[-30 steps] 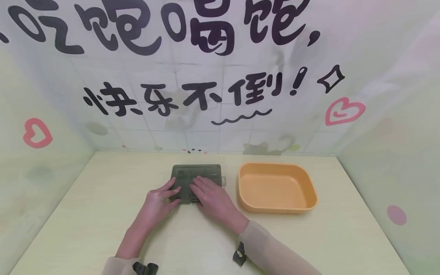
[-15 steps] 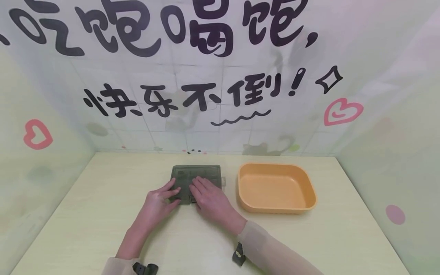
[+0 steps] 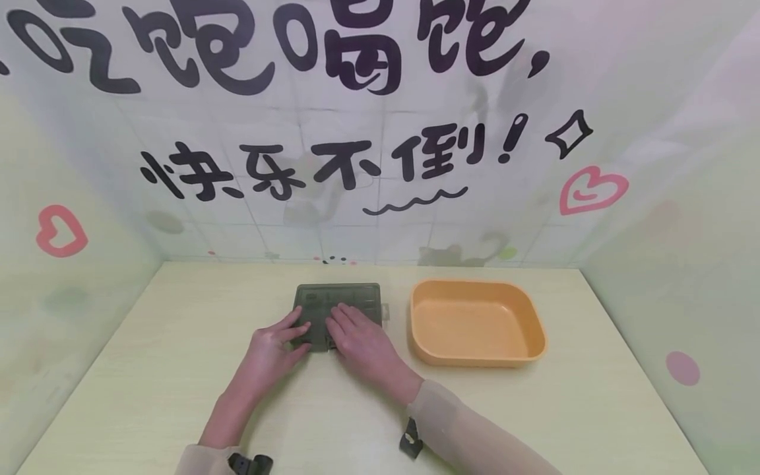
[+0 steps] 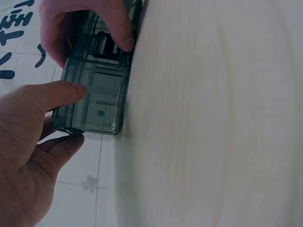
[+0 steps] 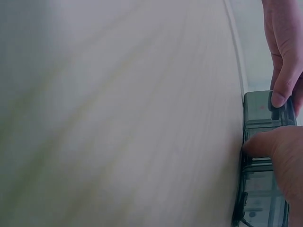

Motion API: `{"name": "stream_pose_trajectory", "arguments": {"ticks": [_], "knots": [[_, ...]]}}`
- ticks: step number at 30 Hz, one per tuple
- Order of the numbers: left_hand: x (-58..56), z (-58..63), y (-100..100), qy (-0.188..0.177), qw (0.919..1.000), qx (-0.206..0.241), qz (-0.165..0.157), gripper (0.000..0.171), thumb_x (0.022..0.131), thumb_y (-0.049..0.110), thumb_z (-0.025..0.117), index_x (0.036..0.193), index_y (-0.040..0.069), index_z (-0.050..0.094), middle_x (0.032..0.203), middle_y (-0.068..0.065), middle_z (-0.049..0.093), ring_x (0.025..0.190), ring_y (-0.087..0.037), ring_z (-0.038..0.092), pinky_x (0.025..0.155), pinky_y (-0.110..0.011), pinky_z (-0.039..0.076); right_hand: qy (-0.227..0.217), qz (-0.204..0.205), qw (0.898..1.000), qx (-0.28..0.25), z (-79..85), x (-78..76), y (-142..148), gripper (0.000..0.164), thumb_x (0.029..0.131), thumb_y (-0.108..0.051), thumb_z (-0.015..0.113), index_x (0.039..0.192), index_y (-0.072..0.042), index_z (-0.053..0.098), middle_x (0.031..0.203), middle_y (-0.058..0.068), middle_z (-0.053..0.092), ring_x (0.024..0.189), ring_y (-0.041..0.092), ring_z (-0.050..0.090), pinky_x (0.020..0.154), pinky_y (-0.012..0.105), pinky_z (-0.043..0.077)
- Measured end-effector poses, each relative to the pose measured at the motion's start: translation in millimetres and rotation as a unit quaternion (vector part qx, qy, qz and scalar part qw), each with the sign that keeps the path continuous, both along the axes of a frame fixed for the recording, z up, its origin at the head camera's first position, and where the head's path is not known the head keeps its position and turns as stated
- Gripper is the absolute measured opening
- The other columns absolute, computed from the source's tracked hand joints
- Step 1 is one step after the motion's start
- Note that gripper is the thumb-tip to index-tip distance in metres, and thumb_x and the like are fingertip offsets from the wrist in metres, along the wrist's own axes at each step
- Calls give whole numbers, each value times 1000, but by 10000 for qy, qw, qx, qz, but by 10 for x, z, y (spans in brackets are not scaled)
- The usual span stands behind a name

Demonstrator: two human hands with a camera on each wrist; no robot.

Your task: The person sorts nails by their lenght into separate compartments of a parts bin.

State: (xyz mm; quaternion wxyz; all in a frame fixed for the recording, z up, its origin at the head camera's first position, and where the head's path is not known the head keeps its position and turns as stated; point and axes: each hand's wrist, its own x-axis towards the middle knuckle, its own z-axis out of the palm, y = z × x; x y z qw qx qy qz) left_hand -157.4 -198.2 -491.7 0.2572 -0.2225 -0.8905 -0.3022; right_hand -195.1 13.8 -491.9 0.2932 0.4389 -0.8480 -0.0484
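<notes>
A dark green, see-through plastic storage box (image 3: 318,320) with inner compartments lies closed on the table, between both hands. My left hand (image 3: 273,346) holds its left end, the thumb (image 4: 71,92) against the front side in the left wrist view and the other fingers on the lid and at the end. My right hand (image 3: 368,343) lies over the right half, fingers on the lid. Its thumb (image 5: 260,144) presses the front side in the right wrist view. Beside that thumb, a dark latch (image 4: 106,47) shows in the left wrist view. A small clear tab (image 3: 386,311) sticks out at the right end.
An orange, rounded rectangular tray (image 3: 477,326) with nothing in it stands to the right of the box. Behind the pale wooden table (image 3: 332,422) rises a wall (image 3: 415,237) with black lettering, and printed panels close in both sides.
Both hands keep their places on the box, the right one shifting very slightly to the left. Box and tray stay where they were.
</notes>
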Motion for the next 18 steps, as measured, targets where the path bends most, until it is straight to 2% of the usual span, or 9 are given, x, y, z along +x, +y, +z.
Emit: {"name": "stream_pose_trajectory", "arguments": {"ticks": [3, 5, 9, 15, 18], "knots": [[3, 6, 5, -6, 10000, 14, -17, 44, 63, -13, 92, 104, -10, 76, 128, -35, 60, 95, -43, 72, 60, -28, 61, 244, -45, 9996, 99, 13, 14, -25, 26, 95, -11, 71, 121, -6, 70, 128, 12, 69, 124, 25, 63, 111, 35, 45], [2, 8, 3, 15, 10000, 9, -13, 44, 63, -13, 92, 103, -10, 76, 128, -34, 61, 97, -44, 71, 65, -31, 62, 457, -105, 9986, 231, 20, 22, -48, 23, 96, -7, 69, 119, -6, 70, 126, 12, 70, 122, 25, 64, 108, 36, 48], [-2, 14, 1, 46, 10000, 32, -46, 43, 63, -14, 91, 103, -10, 76, 127, -35, 61, 97, -44, 71, 68, -35, 63, 748, -167, 9961, 430, 28, 40, -83, 22, 97, -6, 67, 118, -6, 72, 123, 13, 71, 118, 26, 66, 105, 36, 51], [-2, 21, 3, 24, 10000, -15, 7, 43, 62, -13, 92, 103, -10, 76, 127, -34, 61, 103, -46, 68, 77, -42, 60, 852, -197, 9939, 673, 8, 22, -83, 26, 99, -5, 62, 123, -5, 70, 126, 14, 70, 120, 26, 66, 106, 35, 49], [2, 23, 9, -36, 10000, -19, 20, 43, 63, -13, 92, 103, -10, 76, 128, -34, 61, 104, -46, 68, 78, -44, 60, 938, -123, 9931, 696, 5, 10, -65, 33, 103, 1, 44, 124, -4, 69, 126, 15, 70, 120, 27, 66, 106, 36, 50]]}}
